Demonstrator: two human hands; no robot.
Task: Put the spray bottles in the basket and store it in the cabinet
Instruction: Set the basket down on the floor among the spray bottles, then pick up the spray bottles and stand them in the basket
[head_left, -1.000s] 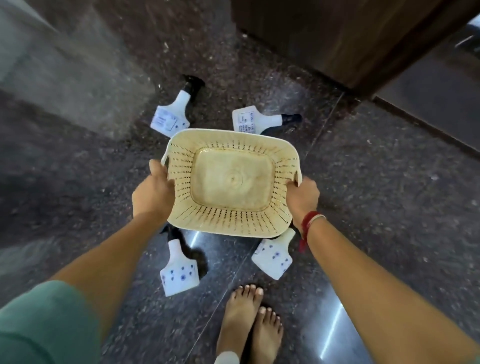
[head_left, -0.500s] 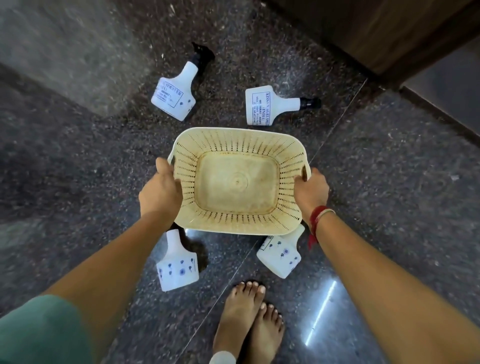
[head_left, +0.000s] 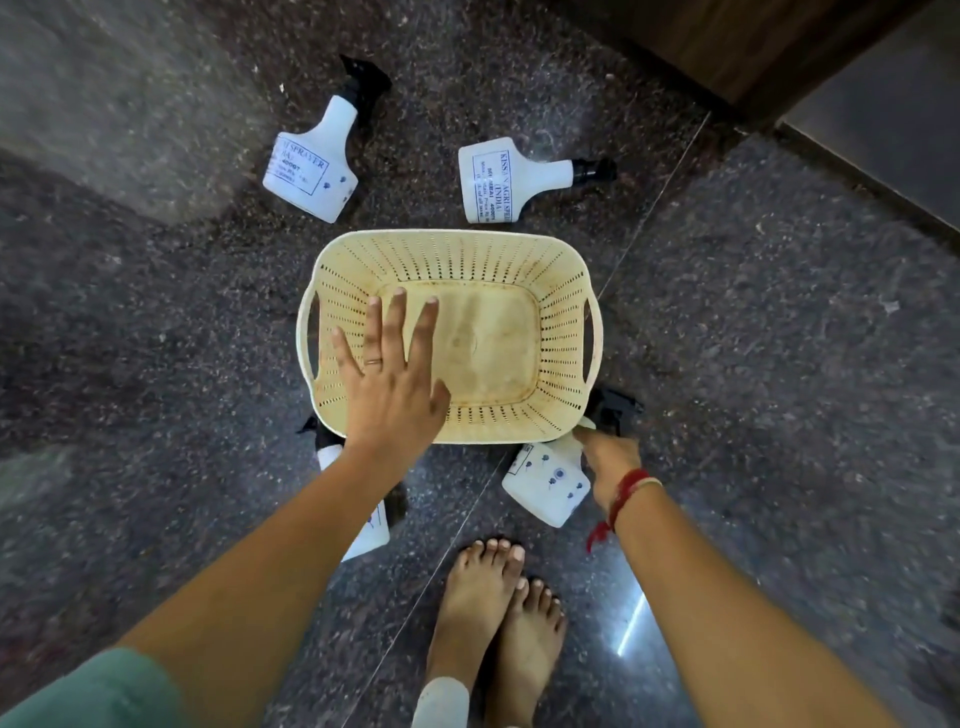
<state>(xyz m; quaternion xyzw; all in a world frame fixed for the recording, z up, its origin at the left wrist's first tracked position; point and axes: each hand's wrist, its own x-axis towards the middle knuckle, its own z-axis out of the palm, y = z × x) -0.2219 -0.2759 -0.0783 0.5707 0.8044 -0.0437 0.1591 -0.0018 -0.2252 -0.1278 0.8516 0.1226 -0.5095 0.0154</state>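
A cream perforated basket (head_left: 563, 322) stands empty on the dark stone floor. My left hand (head_left: 389, 384) hovers over its left side, fingers spread, holding nothing. Two white spray bottles with black nozzles lie beyond it: one at far left (head_left: 311, 166), one at far right (head_left: 498, 182). A third bottle (head_left: 545, 483) lies by the basket's near right corner, and my right hand (head_left: 613, 462) has its fingers curled on its neck. A fourth bottle (head_left: 371, 535) lies near left, mostly hidden under my left forearm.
A brown wooden cabinet base (head_left: 727, 41) runs along the top right, with a dark step or plinth beside it. My bare feet (head_left: 493, 613) stand just in front of the basket. Polished granite floor (head_left: 779, 364) spreads around on all sides.
The basket has been set down on the floor and both hands have left its handles. The left hand opened over the basket; the right hand dropped to the near right bottle.
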